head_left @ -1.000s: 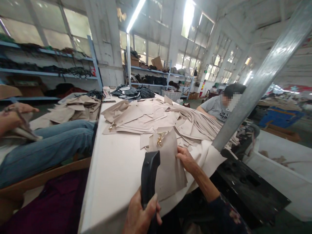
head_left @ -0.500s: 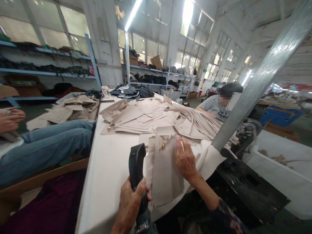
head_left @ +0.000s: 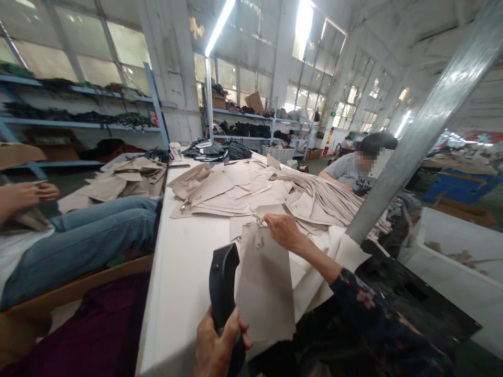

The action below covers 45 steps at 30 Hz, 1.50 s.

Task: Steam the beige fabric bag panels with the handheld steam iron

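Observation:
My left hand is wrapped round the handle of a black handheld tool, whose curved head points up over the white table. My right hand has its fingers pinched at a small metal clasp by the top edge of a beige fabric panel. A brass-coloured ring or hook shows on that panel just below the fingers. The panel lies at the table's near edge, right of the tool. Behind it spreads a heap of beige pieces.
A slanted metal post rises at the right, beside a white bin. Across the table sits a person in grey. Another person's jeans-clad legs are at the left, above a carton with purple cloth. Shelves line the wall.
My right hand has moved from the panel's right side up and left to the metal clasp. The top panel now lies flatter. My left hand still holds the tool; the view has shifted slightly.

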Motion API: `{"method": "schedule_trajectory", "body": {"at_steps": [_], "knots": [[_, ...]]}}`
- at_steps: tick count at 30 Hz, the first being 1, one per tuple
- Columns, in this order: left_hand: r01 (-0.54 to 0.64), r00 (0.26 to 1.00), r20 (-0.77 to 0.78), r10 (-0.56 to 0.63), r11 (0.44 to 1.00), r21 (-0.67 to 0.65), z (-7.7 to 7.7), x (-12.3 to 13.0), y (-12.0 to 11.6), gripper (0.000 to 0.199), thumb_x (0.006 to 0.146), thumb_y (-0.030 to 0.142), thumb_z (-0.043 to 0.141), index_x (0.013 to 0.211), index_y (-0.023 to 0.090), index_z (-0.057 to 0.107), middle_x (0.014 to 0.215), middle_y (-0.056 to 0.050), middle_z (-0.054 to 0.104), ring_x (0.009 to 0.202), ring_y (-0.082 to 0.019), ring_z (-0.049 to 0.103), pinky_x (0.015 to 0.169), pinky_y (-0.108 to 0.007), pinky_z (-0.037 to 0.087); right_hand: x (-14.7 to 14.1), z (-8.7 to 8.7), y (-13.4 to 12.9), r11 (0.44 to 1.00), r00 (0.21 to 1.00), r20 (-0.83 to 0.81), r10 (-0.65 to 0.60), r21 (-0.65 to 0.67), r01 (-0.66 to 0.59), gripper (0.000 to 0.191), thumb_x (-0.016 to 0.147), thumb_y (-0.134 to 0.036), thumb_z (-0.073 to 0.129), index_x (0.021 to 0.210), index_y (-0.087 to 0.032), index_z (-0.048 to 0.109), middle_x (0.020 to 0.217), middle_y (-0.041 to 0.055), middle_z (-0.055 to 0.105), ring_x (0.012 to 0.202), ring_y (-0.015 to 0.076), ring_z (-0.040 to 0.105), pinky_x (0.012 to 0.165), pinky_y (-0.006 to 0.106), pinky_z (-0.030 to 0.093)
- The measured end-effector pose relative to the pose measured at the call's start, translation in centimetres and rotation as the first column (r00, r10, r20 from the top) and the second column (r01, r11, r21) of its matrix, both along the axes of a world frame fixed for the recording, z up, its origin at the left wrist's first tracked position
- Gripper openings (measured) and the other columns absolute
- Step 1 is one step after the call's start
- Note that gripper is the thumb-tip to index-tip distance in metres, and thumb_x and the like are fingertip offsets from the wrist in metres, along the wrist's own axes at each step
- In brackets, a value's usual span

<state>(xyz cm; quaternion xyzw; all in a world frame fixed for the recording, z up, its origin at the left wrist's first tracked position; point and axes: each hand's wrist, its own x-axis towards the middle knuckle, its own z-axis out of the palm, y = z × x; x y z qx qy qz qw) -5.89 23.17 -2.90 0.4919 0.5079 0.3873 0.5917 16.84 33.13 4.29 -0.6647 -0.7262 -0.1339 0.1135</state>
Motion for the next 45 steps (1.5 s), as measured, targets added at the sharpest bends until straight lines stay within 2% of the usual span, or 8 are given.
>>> {"method": "schedule_trajectory", "body": {"at_steps": [9,15,18,24,28,33,38,45], "knots": [[0.012,1.0,-0.024,-0.014,0.998,-0.055,0.0,-1.0,-2.3,0.041,0.067,0.059,0.061,0.064,0.018,0.057,0.043,-0.004,0.061,0.038,-0.016,0.056,0.039,-0.022,0.044,-1.1,-1.9,0.1,0.978,0.979,-0.164,-0.119,0.148,0.144,0.031,0.096,-0.018,0.034,0.114,-0.013,0.059,0.077,0.012,0.068,0.074,0.0237,0.062,0.068,0.03,0.041],[-0.008,1.0,0.004,0.008,0.998,-0.067,-0.8,-1.0,-1.8,0.039,0.068,0.055,0.062,0.061,0.018,0.056,0.04,-0.004,0.06,0.036,-0.015,0.054,0.037,-0.021,0.041,-0.2,-5.3,-1.2,0.905,0.914,0.123,0.386,0.142,-0.401,0.041,0.089,-0.013,0.043,0.129,-0.019,0.052,0.138,0.0195,0.044,0.116,0.0299,0.048,0.092,0.045,0.04],[-0.034,0.999,0.0,0.034,0.997,-0.066,-0.8,-1.1,-1.7,0.037,0.069,0.053,0.062,0.061,0.017,0.057,0.041,-0.004,0.061,0.036,-0.015,0.055,0.038,-0.021,0.043,0.5,-6.6,-1.8,0.882,0.883,0.073,0.463,0.056,-0.467,0.044,0.083,-0.011,0.047,0.127,-0.013,0.05,0.14,0.0201,0.04,0.124,0.0291,0.041,0.098,0.046,0.039],[-0.004,1.0,-0.019,0.003,0.998,-0.065,-0.5,-0.7,-2.0,0.034,0.072,0.05,0.062,0.063,0.017,0.057,0.042,-0.004,0.061,0.036,-0.014,0.054,0.036,-0.02,0.041,0.5,-6.4,-2.3,0.893,0.895,-0.046,0.444,-0.057,-0.446,0.043,0.07,-0.008,0.053,0.113,-0.007,0.05,0.138,0.0233,0.041,0.122,0.0271,0.044,0.096,0.038,0.043],[0.01,0.999,-0.03,-0.012,0.999,-0.054,-0.4,-0.2,-2.2,0.036,0.074,0.052,0.059,0.063,0.017,0.057,0.042,-0.003,0.06,0.034,-0.014,0.052,0.034,-0.021,0.039,-1.2,-7.5,-2.3,0.956,0.952,0.094,0.292,-0.025,-0.291,0.026,0.076,-0.01,0.051,0.102,-0.006,0.054,0.136,0.0272,0.042,0.118,0.0346,0.044,0.091,0.048,0.044],[0.009,0.998,-0.055,-0.012,0.999,-0.051,-0.7,0.0,-2.4,0.039,0.072,0.055,0.06,0.061,0.017,0.058,0.041,-0.004,0.06,0.036,-0.015,0.053,0.038,-0.022,0.042,-2.8,-9.6,-0.8,0.99,0.991,0.034,0.128,0.05,-0.129,0.02,0.086,-0.009,0.043,0.102,-0.006,0.054,0.126,0.0289,0.048,0.109,0.0363,0.049,0.083,0.051,0.045],[0.006,0.997,-0.083,-0.01,0.999,-0.054,-0.7,-0.1,-2.4,0.044,0.068,0.06,0.062,0.06,0.017,0.058,0.04,-0.005,0.06,0.036,-0.015,0.053,0.038,-0.022,0.042,-2.4,-10.6,1.9,0.996,0.986,-0.154,0.059,0.071,-0.049,0.022,0.087,-0.002,0.038,0.104,-0.009,0.051,0.095,0.0184,0.061,0.084,0.0246,0.06,0.071,0.034,0.05],[0.027,0.996,-0.081,-0.03,0.999,-0.046,-0.6,0.0,-1.8,0.042,0.066,0.057,0.064,0.061,0.016,0.058,0.041,-0.004,0.06,0.035,-0.014,0.052,0.039,-0.022,0.039,-1.5,-11.2,1.0,0.988,0.831,-0.548,0.101,0.151,-0.02,0.032,0.088,-0.009,0.041,0.119,-0.011,0.045,0.094,0.0108,0.065,0.083,0.0202,0.062,0.076,0.029,0.047]]}}
